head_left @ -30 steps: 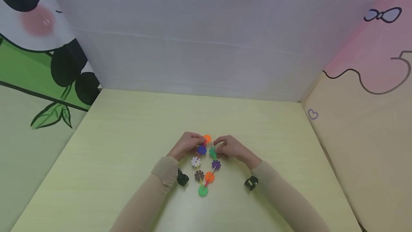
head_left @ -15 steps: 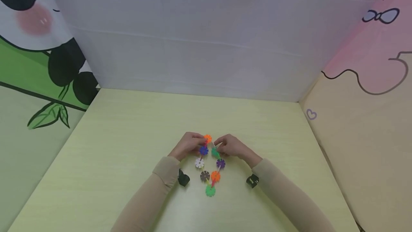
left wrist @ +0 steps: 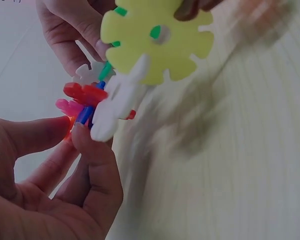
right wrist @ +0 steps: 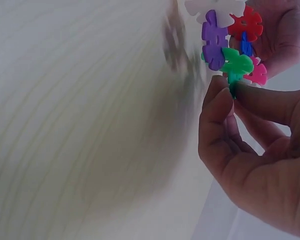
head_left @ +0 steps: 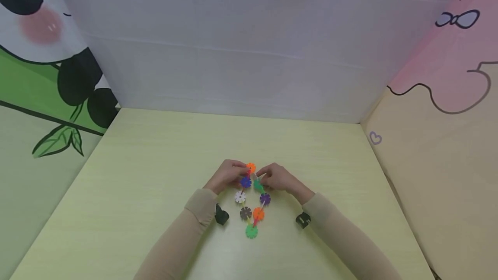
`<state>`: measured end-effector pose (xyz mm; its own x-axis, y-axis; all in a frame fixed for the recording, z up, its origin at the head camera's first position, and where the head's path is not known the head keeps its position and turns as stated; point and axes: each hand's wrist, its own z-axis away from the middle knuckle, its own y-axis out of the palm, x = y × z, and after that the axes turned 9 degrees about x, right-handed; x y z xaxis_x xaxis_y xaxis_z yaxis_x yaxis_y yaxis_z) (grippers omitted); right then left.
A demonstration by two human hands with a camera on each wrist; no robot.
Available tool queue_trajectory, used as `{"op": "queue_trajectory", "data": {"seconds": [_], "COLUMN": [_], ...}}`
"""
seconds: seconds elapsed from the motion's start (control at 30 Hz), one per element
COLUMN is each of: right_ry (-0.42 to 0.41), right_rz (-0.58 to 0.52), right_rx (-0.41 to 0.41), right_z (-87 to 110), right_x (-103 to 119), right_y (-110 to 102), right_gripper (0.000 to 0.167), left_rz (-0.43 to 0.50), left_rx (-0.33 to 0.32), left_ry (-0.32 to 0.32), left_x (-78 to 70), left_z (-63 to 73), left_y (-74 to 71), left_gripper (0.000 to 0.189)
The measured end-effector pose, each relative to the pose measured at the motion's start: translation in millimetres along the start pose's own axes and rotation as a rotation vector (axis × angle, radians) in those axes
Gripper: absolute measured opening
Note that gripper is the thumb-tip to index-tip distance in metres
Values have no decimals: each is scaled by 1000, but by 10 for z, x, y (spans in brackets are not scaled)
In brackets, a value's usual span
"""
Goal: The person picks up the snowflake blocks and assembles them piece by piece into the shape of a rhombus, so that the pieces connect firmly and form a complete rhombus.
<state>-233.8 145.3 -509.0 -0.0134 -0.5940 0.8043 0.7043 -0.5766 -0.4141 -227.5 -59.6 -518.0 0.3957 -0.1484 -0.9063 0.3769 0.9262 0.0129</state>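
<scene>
Slotted flower-shaped plastic discs are joined edge to edge in a chain, which hangs in a narrow loop from both hands. In the head view the left hand (head_left: 227, 173) pinches the chain's upper left, beside an orange disc (head_left: 251, 167) and above a blue disc (head_left: 245, 182). Opposite, the right hand (head_left: 279, 177) pinches near a green disc (head_left: 258, 185); the right wrist view shows thumb and fingertips on green plastic, below a purple disc (right wrist: 213, 42). A lower green disc (head_left: 251, 231) forms the bottom of the loop. Fingertips partly hide the joints at the top.
A pale wood-grain table (head_left: 171, 141) lies underneath. Behind it rises a white cloth wall (head_left: 241, 55), with printed panels (head_left: 428, 120) at the sides. A black wrist camera (head_left: 221, 215) sits by the left cuff, another black camera (head_left: 303, 220) by the right.
The lower end of the chain swung to the right, then slightly back left. Both hands keep nearly the same place and grip.
</scene>
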Motion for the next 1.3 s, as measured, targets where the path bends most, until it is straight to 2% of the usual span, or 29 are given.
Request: {"op": "queue_trajectory", "data": {"seconds": [0.33, 0.67, 1.07, 1.3], "right_ry": [-22, -40, -57, -46], "right_rz": [0, -23, -62, -79], "right_rx": [-27, -18, -18, -20], "right_z": [36, 59, 26, 22], "right_x": [15, 36, 3, -25], "right_y": [6, -3, 4, 18], "right_gripper": [27, 27, 26, 22], "left_rz": [-1, -19, -32, -49], "left_rx": [0, -1, 8, 17], "left_ry": [-12, 5, -4, 16], "left_x": [6, 17, -12, -28], "left_z": [-11, -10, 8, 23], "left_y": [-5, -19, -5, -9], "left_gripper": [30, 24, 31, 28]}}
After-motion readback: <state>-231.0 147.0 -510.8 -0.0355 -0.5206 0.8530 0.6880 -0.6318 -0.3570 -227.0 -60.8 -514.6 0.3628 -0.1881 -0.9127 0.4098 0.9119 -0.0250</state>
